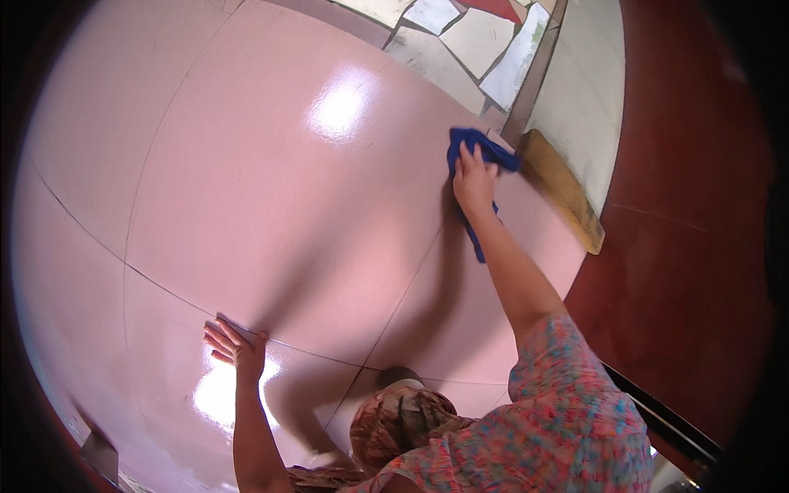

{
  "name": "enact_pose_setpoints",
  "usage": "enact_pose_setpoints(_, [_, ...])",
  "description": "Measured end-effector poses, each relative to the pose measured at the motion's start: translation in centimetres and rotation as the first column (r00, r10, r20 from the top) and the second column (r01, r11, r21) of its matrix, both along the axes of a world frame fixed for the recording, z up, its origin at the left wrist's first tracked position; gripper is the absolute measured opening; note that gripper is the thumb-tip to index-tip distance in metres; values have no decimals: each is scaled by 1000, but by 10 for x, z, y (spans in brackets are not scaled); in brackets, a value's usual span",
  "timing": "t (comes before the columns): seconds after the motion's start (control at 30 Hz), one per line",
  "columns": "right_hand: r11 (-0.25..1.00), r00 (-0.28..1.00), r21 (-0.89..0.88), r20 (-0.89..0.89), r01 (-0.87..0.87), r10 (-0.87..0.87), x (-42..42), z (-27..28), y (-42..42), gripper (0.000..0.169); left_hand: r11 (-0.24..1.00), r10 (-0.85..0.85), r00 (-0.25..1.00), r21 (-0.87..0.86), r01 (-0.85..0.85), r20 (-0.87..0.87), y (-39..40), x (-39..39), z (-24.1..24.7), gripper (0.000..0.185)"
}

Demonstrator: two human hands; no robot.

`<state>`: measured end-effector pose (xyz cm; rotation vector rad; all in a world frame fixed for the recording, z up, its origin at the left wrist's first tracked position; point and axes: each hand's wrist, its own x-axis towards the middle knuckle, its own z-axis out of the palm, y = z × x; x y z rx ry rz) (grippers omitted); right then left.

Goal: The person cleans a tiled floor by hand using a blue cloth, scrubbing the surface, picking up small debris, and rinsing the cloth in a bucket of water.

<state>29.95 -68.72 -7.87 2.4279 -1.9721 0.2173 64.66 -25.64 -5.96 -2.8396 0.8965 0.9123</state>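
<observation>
My right hand (474, 188) presses down on a crumpled blue cloth (502, 157). Part of the cloth hangs out below the wrist, and its edges look slightly blurred. Both rest on a glossy pink tiled surface (259, 166), close to where the tiles meet a brownish border. Lower left, my left hand (237, 345) lies on the same tiles with fingers spread, beside a dark joint line. It holds nothing.
A worn yellowish-brown block (564, 191) lies along the tile edge, right of the cloth. Beyond is a mosaic of broken pale tiles (478, 43) and a whitish strip (585, 80). Dark red flooring (690, 246) spans the right side. A patterned knee (400, 422) is below.
</observation>
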Motion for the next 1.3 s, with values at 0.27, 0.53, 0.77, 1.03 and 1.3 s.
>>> enact_pose_setpoints(0.27, [957, 964, -122, -12, -264, 264, 67, -17, -58, 35, 1000, 12, 1000, -19, -12, -23, 0, 1, -5, 112])
enact_pose_setpoints(0.53, [996, 994, -47, -77, -80, 76, 107, -13, -74, 37, 1000, -11, 999, -1, 11, -47, -3, -4, 8, 111])
enact_pose_setpoints(0.77, [793, 793, 218, -108, -569, 599, 366, 23, -57, 41, 1000, -18, 999, 6, 19, -28, -6, 1, 2, 111])
enact_pose_setpoints(1.03, [791, 795, 87, 17, -605, 606, 106, 12, 108, 40, 997, 73, 984, 24, -70, -160, -11, 3, 25, 108])
enact_pose_setpoints(1.3, [999, 830, -17, -557, 29, -34, 94, -19, -21, 47, 999, 26, 963, -39, -38, -268, -31, 3, 30, 101])
